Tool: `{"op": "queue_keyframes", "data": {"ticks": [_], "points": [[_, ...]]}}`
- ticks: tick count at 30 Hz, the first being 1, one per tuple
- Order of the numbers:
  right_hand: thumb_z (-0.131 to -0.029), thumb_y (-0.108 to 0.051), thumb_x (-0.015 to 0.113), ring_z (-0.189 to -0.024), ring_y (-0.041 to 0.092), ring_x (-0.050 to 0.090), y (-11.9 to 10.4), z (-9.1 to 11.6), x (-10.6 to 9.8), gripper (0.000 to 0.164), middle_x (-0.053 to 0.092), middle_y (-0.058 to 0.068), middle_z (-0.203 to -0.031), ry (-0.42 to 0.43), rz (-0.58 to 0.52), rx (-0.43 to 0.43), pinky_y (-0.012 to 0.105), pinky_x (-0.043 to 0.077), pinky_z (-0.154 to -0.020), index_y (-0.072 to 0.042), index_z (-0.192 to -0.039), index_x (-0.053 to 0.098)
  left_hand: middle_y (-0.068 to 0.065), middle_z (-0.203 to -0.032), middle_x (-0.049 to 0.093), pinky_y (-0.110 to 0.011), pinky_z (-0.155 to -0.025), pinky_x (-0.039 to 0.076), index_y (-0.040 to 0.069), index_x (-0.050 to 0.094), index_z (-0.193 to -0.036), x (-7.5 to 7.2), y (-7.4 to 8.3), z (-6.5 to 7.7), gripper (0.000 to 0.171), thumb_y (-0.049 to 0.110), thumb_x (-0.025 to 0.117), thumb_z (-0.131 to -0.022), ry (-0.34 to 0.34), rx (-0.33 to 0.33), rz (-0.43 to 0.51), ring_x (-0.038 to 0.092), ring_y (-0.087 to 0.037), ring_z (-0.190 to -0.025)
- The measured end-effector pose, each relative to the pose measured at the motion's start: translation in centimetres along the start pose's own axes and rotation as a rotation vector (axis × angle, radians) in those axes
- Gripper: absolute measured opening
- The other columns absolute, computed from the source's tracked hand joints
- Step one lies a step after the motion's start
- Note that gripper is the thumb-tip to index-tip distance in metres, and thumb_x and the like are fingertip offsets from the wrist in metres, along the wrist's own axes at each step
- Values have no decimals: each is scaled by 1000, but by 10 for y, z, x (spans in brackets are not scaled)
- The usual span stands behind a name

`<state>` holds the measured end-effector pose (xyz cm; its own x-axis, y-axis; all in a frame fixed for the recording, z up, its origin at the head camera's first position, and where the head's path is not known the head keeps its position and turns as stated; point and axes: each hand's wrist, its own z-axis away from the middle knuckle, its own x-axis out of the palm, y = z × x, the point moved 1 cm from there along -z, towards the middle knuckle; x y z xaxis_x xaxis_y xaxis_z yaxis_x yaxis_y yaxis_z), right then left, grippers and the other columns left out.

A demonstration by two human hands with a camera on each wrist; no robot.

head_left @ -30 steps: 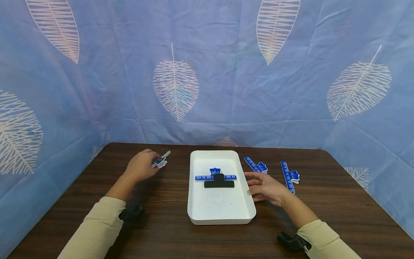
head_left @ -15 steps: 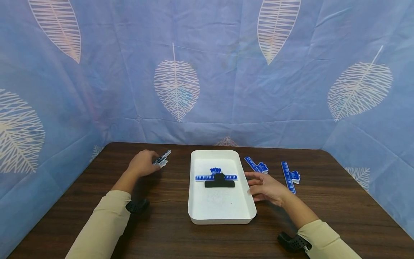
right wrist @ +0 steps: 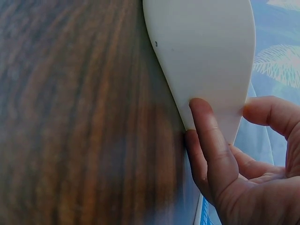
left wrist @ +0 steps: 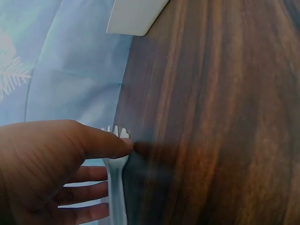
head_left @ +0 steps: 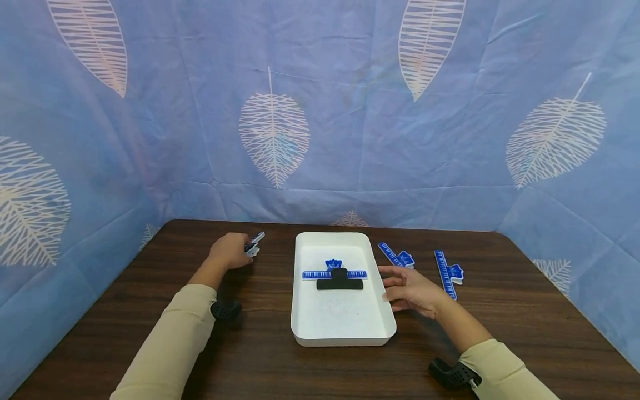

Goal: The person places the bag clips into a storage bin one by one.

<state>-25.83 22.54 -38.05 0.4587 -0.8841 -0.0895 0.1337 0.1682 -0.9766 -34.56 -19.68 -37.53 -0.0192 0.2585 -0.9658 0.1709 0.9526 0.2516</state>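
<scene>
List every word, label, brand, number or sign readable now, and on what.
None can be read.
Blue clip in the white tray: marks too small.
Blue clip beside the tray, rightmost blue clip: marks too small.
Clip in the left hand: too small, partly covered.
Black clip: no lettering visible.

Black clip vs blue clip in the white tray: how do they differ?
Colour: the black clip looks plain; the blue clip bears white marks.
Bar: the blue clip's is longer than the black clip's.
Handle: the blue clip's is crown-shaped, the black clip's rounded.
Shared: both lie in the white tray, bars crosswise.
</scene>
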Motion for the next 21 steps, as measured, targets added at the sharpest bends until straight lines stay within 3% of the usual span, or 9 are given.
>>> {"op": "queue_keyframes", "data": {"ticks": [9,21], "points": [[-83,3,66,-101,32,65,-2,0,1,83,49,32,-132,2,0,-4,47,56,-80,7,-150,18,-14,-106,66,-46,-72,51,3,66,-118,3,-3,-7,39,20,74,-83,1,-41,17,58,-26,-81],[-83,2,66,-102,32,65,-1,1,1,82,49,32,-132,-4,-4,-4,48,56,-81,7,-150,18,-10,-96,65,-41,-66,49,5,66,-112,-1,-1,-7,42,22,77,-76,-34,-17,21,56,-24,-76]]}}
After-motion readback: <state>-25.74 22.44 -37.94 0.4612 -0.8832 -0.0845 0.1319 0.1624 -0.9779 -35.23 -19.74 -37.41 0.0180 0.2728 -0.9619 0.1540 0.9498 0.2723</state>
